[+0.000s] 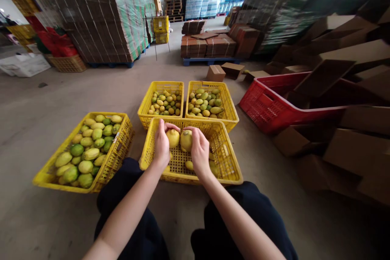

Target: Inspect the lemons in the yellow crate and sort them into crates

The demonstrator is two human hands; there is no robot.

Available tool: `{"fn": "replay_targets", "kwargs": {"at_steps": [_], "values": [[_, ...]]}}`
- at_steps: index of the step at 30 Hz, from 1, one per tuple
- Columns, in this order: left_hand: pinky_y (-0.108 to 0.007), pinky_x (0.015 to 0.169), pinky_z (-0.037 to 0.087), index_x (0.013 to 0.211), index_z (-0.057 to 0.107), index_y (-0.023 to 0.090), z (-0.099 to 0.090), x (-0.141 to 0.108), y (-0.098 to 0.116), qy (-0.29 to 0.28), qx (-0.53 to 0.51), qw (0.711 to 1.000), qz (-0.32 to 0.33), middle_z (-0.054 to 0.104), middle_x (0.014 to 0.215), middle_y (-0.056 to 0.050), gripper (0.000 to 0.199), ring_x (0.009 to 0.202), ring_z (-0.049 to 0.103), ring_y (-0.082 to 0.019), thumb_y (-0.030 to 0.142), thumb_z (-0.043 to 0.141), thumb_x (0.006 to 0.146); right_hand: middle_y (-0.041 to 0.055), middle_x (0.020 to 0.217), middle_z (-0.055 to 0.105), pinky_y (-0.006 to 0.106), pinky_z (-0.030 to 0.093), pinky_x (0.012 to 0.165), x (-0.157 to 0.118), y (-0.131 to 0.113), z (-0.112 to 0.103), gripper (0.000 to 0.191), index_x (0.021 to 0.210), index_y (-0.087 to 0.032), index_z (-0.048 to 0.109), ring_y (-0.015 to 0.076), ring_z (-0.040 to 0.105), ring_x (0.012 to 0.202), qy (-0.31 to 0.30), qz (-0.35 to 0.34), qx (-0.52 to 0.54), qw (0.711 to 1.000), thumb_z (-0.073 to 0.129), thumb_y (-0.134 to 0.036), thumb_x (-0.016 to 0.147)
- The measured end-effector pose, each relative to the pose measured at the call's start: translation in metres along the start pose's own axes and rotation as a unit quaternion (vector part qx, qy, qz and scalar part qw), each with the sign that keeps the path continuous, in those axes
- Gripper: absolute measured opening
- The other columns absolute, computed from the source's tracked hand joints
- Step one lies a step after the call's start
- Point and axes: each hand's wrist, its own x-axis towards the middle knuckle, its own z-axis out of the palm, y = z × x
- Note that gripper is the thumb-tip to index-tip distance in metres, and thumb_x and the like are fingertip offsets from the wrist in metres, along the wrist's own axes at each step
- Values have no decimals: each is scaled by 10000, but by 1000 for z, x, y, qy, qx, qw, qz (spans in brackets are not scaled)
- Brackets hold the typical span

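Both hands are raised over the near yellow crate [233, 166], which has a few yellow fruits at its bottom. My left hand [162, 142] is curled round a round yellow fruit [173, 138]. Close beside it, my right hand [199, 148] holds a second yellow fruit [186, 140] with a greenish top. A small gap separates the two fruits. Another yellow fruit [189, 165] lies in the crate below my right hand.
Left stands a crate of green and yellow fruit [122, 154]. Two fruit crates [161, 86] [210, 85] adjoin the near crate's far side. A red crate [268, 109] and cardboard boxes [353, 150] lie right. Wrapped pallet stacks [91, 12] rise behind.
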Motion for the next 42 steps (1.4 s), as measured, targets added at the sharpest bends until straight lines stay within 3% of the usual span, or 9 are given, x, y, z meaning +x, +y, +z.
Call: {"fn": "replay_targets", "kwargs": {"at_steps": [6, 9, 17, 20, 24, 27, 32, 36, 42], "values": [[-249, 685, 461, 609, 586, 169, -8, 9, -2, 38, -47, 992, -108, 631, 678, -37, 532, 672, 608, -139, 491, 290, 912, 47, 1006, 650, 338, 463, 848, 5, 9, -5, 308, 1029, -210, 611, 204, 601, 908, -116, -68, -132, 982, 648, -321, 745], [-254, 663, 472, 647, 601, 168, -9, 9, -4, 26, -60, 988, -139, 634, 676, -36, 503, 670, 618, -147, 489, 307, 900, 60, 1033, 649, 342, 458, 864, 5, 12, -6, 311, 1051, -217, 611, 209, 603, 932, -112, -91, -160, 976, 634, -341, 766], [-255, 721, 498, 759, 629, 138, -1, 3, 2, -83, -136, 968, -196, 655, 745, -43, 253, 775, 632, -161, 327, 474, 823, 41, 886, 664, 332, 477, 782, 13, 3, -17, 267, 955, -196, 639, 192, 598, 804, -55, -75, -190, 977, 633, -381, 763], [-275, 729, 519, 782, 624, 132, 1, 5, 10, -89, -183, 935, -290, 652, 761, -52, 198, 775, 634, -163, 239, 464, 831, 22, 819, 643, 297, 488, 708, 16, -1, -20, 264, 903, -181, 637, 169, 580, 744, -42, -36, -135, 989, 648, -392, 745], [-314, 725, 549, 824, 593, 129, 0, 8, 15, -75, -234, 888, -388, 644, 788, -63, 186, 735, 634, -157, 155, 413, 864, -31, 740, 593, 237, 483, 503, 19, -7, -22, 273, 878, -208, 611, 129, 563, 595, -16, 105, 34, 994, 670, -409, 703], [-332, 691, 573, 913, 576, 120, 0, 8, 14, -50, -267, 867, -417, 643, 821, -99, 201, 780, 648, -193, 182, 386, 899, -56, 693, 577, 219, 463, 396, 26, -8, -26, 235, 866, -237, 591, 114, 551, 502, 15, 223, 150, 963, 667, -365, 685], [-328, 633, 601, 1009, 560, 100, 0, 7, 12, -34, -297, 848, -438, 645, 854, -133, 254, 802, 663, -218, 205, 344, 924, 2, 641, 640, 242, 483, 352, 34, -7, -30, 123, 820, -212, 564, 156, 602, 503, 58, 404, 278, 869, 582, -321, 767], [-307, 628, 609, 1012, 561, 89, 0, 8, 11, -32, -313, 843, -436, 645, 847, -131, 254, 778, 674, -208, 190, 346, 922, 27, 608, 654, 223, 489, 353, 35, -5, -28, 145, 795, -179, 554, 148, 613, 485, 60, 464, 341, 815, 538, -320, 825], [-302, 618, 613, 1007, 563, 83, 0, 9, 7, -18, -331, 835, -438, 644, 845, -135, 265, 785, 673, -208, 201, 342, 920, 62, 606, 655, 181, 504, 375, 34, -5, -29, 259, 892, -135, 568, 149, 639, 530, 71, 508, 386, 767, 457, -368, 874]]}}
